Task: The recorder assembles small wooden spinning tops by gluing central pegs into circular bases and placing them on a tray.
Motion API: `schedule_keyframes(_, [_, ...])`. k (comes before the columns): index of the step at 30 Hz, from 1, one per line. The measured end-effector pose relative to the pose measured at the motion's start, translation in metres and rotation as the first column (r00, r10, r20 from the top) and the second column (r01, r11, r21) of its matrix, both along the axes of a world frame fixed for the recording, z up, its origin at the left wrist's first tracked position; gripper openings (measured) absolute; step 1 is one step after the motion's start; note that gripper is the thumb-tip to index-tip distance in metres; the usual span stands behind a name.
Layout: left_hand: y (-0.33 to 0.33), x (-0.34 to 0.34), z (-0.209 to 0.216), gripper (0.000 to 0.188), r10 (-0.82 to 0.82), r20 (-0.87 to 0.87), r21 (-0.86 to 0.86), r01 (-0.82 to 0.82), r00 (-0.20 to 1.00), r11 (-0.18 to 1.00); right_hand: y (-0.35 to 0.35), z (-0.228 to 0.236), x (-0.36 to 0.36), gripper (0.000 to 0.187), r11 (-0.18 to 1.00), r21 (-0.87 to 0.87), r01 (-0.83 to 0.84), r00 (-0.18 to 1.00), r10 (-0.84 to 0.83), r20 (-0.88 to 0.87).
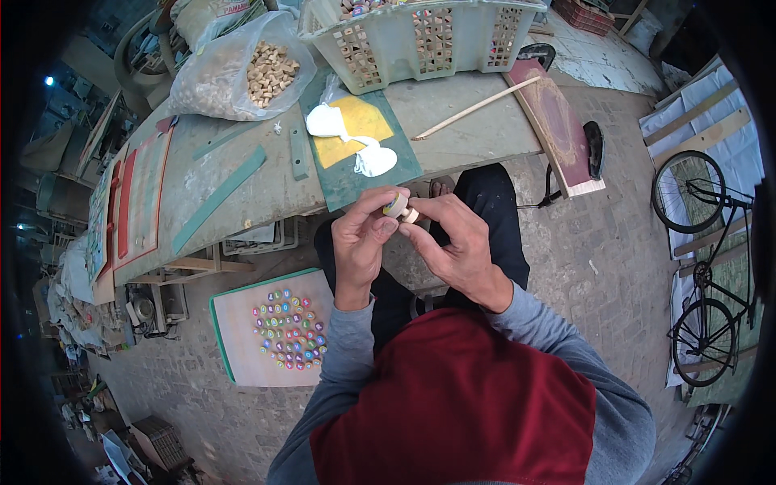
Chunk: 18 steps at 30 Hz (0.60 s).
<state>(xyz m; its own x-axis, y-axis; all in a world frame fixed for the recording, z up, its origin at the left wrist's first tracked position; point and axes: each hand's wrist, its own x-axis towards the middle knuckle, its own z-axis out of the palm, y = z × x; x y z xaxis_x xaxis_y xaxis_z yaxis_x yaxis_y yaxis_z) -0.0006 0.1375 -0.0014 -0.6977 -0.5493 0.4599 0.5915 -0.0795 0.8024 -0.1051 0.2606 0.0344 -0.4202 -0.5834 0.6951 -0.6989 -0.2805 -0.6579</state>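
Over my lap, just in front of the table edge, both hands are raised and close together. Between the thumb and fingers of my left hand (361, 246) is a round wooden disc (395, 204) with a yellow-green face. My right hand (459, 245) pinches a small pale wooden piece (411, 216) against or right beside the disc; whether they are joined I cannot tell. On the floor to the left, a pale board (234, 335) with a green edge carries several small round pieces (288, 327) with coloured faces.
On the table (242, 214) stand a clear bag (212, 77) of small wooden pieces and a crate (392, 44) of coloured pieces. A white cloth item (374, 160) lies over a yellow sheet (364, 120). A stick (475, 108) reaches toward a dark-red board (558, 121). A bicycle (702, 275) stands right.
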Motion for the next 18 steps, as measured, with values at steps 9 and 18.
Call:
schedule_keyframes(9, [-0.0003, -0.0007, -0.0033, 0.033, 0.022, 0.029, 0.010, -0.022, 0.999, 1.000, 0.0011, 0.0006, -0.0040, 0.032, 1.000, 0.015, 0.002, 0.999, -0.001, -0.052])
schedule_keyframes(18, [0.0057, -0.0022, -0.0034, 0.034, 0.031, 0.039, 0.178, -0.038, 0.999, 0.983, -0.0033, 0.0030, -0.0021, 0.033, 0.993, 0.116, 0.011, 1.000, -0.011, -0.001])
